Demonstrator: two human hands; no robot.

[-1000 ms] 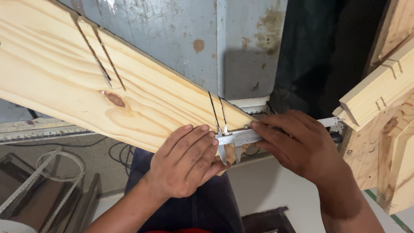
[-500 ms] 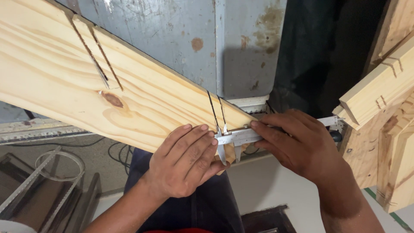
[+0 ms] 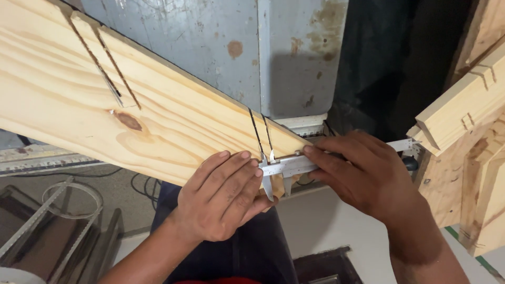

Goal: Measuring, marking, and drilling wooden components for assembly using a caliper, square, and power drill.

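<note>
In the head view, a long pale pine plank with a brown knot runs diagonally from the upper left down to its end near the middle, in front of a stained grey metal panel. Two pairs of thin dark saw cuts cross the plank, one pair near the upper left and one pair close to the plank's end. The left hand lies with fingers spread over the plank's lower edge, pressing it and steadying the tool. The right hand grips the beam of a steel sliding caliper, fingertips on its slide. The caliper lies level at the plank's end, its pointed lower jaws hanging just below the edge beside the nearer cuts. As a judgement, the cuts are already made and the measuring is in hand; whether the jaws are seated on the wood cannot be told. Notched pale timber pieces stand at right, and a wire rack lies low at left.
</note>
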